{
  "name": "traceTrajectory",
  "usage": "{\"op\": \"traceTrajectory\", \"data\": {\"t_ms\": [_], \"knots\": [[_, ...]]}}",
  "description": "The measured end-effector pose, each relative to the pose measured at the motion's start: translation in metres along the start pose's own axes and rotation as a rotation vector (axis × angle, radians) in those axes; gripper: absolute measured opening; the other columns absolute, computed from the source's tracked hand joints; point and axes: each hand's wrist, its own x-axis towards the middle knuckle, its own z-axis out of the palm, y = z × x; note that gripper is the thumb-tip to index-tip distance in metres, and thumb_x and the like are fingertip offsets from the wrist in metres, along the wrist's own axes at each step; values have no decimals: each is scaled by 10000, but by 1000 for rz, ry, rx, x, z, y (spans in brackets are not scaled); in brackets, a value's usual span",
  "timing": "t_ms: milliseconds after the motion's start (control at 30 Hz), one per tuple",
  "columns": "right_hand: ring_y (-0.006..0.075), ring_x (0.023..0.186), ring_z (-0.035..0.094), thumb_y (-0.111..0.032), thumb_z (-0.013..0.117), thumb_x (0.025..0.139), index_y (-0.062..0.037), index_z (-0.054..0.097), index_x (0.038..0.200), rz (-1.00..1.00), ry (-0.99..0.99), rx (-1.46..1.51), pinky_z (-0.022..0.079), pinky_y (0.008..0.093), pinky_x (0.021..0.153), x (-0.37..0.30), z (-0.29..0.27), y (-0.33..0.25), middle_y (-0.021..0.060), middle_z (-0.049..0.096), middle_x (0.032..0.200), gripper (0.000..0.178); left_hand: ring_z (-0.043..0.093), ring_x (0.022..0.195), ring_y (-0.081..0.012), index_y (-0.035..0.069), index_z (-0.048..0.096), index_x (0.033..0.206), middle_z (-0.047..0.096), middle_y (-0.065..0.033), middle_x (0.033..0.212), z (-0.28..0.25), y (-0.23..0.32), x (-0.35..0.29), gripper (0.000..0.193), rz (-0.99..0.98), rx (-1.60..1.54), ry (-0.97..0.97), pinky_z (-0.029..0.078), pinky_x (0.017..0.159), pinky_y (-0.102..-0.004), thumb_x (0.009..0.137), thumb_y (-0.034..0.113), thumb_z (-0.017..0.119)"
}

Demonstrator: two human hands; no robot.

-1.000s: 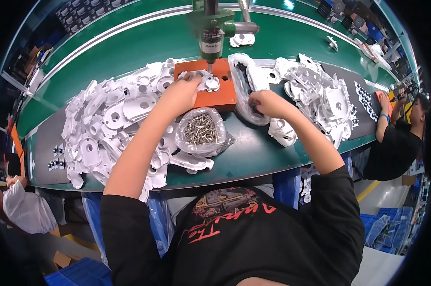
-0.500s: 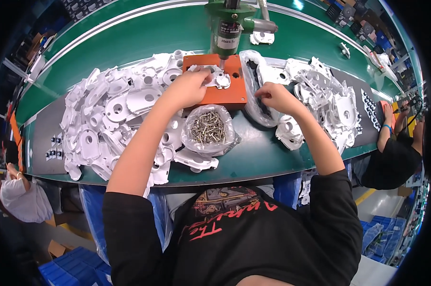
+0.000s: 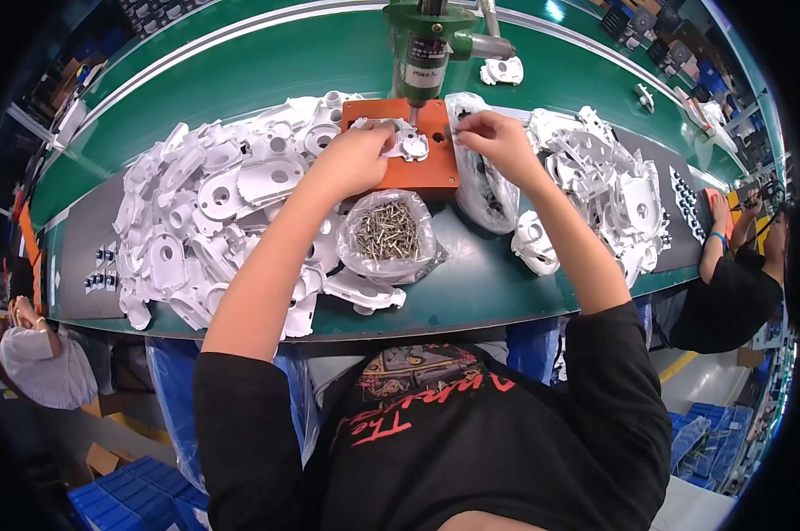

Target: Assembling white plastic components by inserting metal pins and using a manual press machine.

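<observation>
My left hand (image 3: 354, 161) is closed on a white plastic part (image 3: 409, 144) lying on the orange block (image 3: 417, 177). Its thumb and fingers grip the part's left end. Over the part's right end hangs the bit of a green-bodied powered driver (image 3: 420, 71). My right hand (image 3: 497, 146) is above the right edge of the block, thumb and fingertips drawn together; what they hold, if anything, is too small to make out. Below it lies a clear plastic bag (image 3: 497, 211) with black pieces inside. A clear bag of metal screws (image 3: 389, 232) sits in front of the block.
Many white plastic parts (image 3: 267, 180) are heaped left of the block, and another heap (image 3: 634, 203) lies to the right. A white part (image 3: 503, 71) rests on the far green belt (image 3: 267, 66). Co-workers are at both sides; one person's arm (image 3: 716, 234) shows at right.
My right hand has risen from the bag of black pieces and moved away from me, toward the block. My left hand stays on the white part. The part on the far belt has shifted right.
</observation>
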Motion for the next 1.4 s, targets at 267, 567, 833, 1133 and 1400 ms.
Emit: {"op": "traceTrajectory", "data": {"t_ms": [267, 567, 833, 1133, 1400], "knots": [[212, 712, 600, -113, 651, 730, 11, 653, 812, -335, 94, -191, 476, 290, 657, 33, 54, 21, 113, 632, 768, 149, 596, 888, -343, 23, 530, 981, 624, -163, 948, 6, -9, 1, 224, 33, -26, 30, 469, 782, -410, 764, 54, 483], [247, 908, 565, -96, 632, 725, -21, 660, 912, -745, -13, -663, 449, 355, 809, 14, 46, 10, 94, 637, 945, 204, 587, 861, -356, 37, 534, 970, 620, -155, 937, 1, -7, 2, 200, 43, 20, 14, 465, 759, -421, 783, 62, 468], [264, 828, 520, -94, 648, 700, -36, 623, 841, -667, -192, -581, 418, 372, 744, -35, 63, -45, 89, 560, 808, 155, 575, 883, -335, 19, 543, 895, 602, -173, 922, 0, -1, 3, 213, -7, -47, -6, 456, 755, -413, 735, -10, 406], [265, 814, 535, -153, 651, 724, -72, 618, 869, -597, -465, -633, 412, 376, 748, -52, 82, -44, 85, 551, 805, 170, 577, 878, -340, 23, 540, 912, 602, -163, 943, 0, 0, 2, 219, -29, 2, 6, 457, 754, -410, 739, -4, 408], [254, 734, 610, -56, 588, 781, -8, 598, 883, -456, -438, -318, 480, 348, 656, -45, 67, -57, 114, 608, 779, 114, 587, 845, -355, 52, 533, 977, 614, -151, 934, 2, -4, 3, 200, -1, 15, 21, 460, 740, -421, 792, 64, 457]]}}
